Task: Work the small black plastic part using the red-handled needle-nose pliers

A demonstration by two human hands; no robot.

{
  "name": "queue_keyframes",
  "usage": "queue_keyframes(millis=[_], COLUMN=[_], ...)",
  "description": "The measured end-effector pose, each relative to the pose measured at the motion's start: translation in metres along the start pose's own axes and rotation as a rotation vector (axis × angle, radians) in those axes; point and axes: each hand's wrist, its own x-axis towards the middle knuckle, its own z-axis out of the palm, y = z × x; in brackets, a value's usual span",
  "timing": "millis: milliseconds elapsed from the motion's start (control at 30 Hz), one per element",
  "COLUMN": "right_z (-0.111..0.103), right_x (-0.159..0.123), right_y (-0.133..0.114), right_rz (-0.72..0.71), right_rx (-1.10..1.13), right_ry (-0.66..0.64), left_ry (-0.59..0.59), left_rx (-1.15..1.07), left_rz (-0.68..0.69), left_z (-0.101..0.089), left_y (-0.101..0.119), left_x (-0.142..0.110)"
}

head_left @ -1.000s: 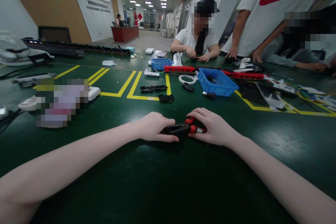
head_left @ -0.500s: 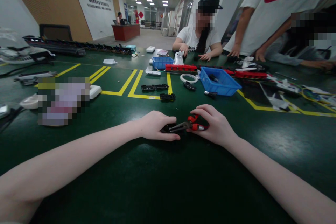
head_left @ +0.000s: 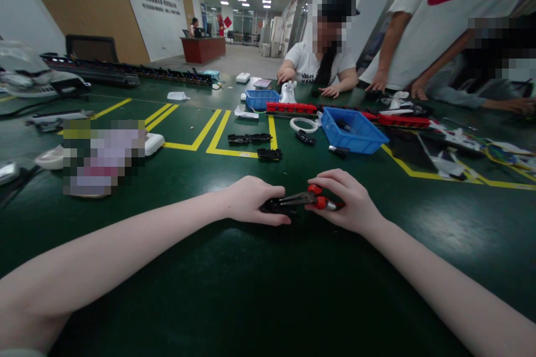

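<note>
Low over the dark green table, my left hand (head_left: pixel 255 201) is closed around a small black part (head_left: pixel 280 207), its thumb above and fingers below. My right hand (head_left: pixel 349 201) grips red-handled pliers (head_left: pixel 312 196) between thumb and fingers. Their slim metal jaws point left and lie across the top of the black part, though I cannot tell whether they bite on it. Much of the part is hidden by my left fingers. Farther forward lie a long black part (head_left: pixel 249 139) and a shorter black part (head_left: pixel 270 154), by yellow tape lines.
A blue bin (head_left: pixel 355 134) with black pieces stands ahead to the right, beside a white tape roll (head_left: pixel 304 125). Behind it runs a long red bar (head_left: pixel 293 107). A blurred phone-like object (head_left: pixel 104 162) lies left. Co-workers' hands (head_left: pixel 330 91) rest at the far edge.
The pliers and my right hand have shifted slightly right, so the jaws cover less of the black part. My left hand keeps its hold, and the view has turned a little.
</note>
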Motion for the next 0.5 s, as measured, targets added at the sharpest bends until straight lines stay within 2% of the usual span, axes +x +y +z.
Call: queue_keyframes(millis=[200,500], right_z=[-0.0040,-0.0008], right_x=[-0.0003,-0.0003], right_y=[0.0021,0.0035], right_rz=[-0.098,-0.118], right_rx=[-0.012,-0.121], right_ry=[-0.010,0.017], left_ry=[0.003,0.006], left_rx=[0.038,0.054], left_rz=[0.021,0.037], left_z=[0.0003,0.0024], left_y=[0.0008,-0.0010], left_x=[-0.0005,-0.0002])
